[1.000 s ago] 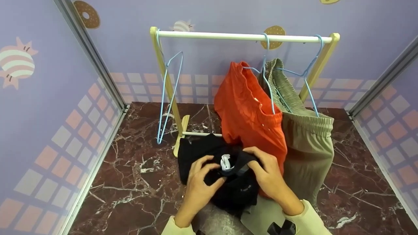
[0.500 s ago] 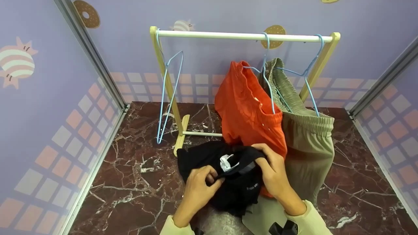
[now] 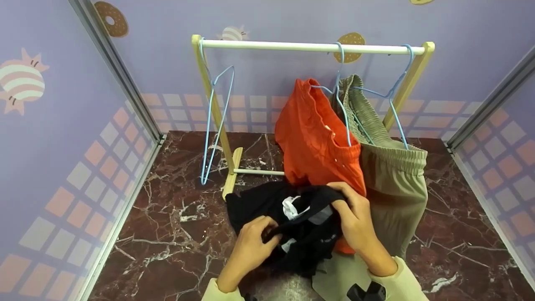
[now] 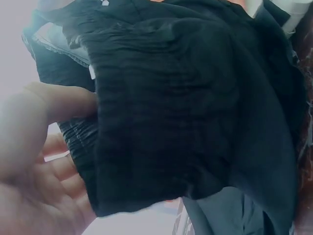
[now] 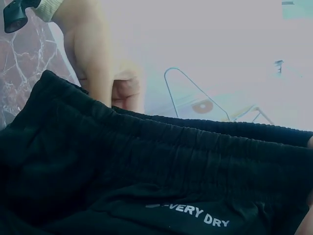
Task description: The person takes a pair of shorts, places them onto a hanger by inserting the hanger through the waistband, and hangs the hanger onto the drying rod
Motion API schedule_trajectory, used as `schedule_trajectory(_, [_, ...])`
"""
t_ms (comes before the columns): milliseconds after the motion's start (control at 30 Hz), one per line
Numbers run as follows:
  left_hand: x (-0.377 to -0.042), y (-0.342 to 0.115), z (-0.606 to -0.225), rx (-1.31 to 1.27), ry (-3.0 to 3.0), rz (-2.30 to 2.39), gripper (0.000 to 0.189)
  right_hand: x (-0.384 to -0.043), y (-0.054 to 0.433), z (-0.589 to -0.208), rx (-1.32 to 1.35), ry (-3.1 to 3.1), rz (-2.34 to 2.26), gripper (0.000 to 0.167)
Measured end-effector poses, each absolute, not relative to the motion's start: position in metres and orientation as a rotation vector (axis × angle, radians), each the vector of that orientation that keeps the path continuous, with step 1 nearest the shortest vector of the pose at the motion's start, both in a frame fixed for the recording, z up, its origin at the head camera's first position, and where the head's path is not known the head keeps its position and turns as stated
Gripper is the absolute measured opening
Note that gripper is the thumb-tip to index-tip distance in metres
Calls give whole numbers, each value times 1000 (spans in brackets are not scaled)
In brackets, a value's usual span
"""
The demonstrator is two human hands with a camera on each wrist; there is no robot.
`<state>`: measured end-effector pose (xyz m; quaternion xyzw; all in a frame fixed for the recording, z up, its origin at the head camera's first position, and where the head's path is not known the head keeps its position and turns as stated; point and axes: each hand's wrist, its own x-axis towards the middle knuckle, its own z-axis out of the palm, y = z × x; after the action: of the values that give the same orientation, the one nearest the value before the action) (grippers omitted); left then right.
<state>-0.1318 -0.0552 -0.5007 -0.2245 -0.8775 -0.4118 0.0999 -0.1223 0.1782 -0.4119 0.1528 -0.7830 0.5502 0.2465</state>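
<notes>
Black pants (image 3: 250, 205) with a gathered elastic waistband lie bunched between my hands, a white label (image 3: 289, 208) showing inside the waist. My left hand (image 3: 256, 240) grips the near-left part of the waistband; in the left wrist view its thumb (image 4: 68, 100) reaches into the waist opening. On the other side, my right hand (image 3: 354, 215) holds the waistband, fingers over the edge. White lettering (image 5: 195, 211) runs below the band in the right wrist view. How far the legs extend is hidden by the folds.
A wooden rack with a white rail (image 3: 271, 45) stands behind. A bare blue hanger (image 3: 209, 125) hangs at its left. Orange pants (image 3: 317, 138) and olive pants (image 3: 395, 188) hang on hangers at the right, close to my right hand. Patterned walls enclose the marble-look surface (image 3: 167, 251).
My left hand has gone from spread fingers to gripping the waistband. My right hand has shifted right with its side, so the waist opening is stretched wider.
</notes>
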Motion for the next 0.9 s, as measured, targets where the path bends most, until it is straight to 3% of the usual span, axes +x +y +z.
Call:
schedule_trajectory(667, [-144,-88,-504,-700,-2610,-1465,29,-114,201,-390,349,-2051,1490,30])
schedule_trajectory(900, [-140,-96,-483,-589,-2558,-1661,16,-108,208,-384,345,-1929,1599,27])
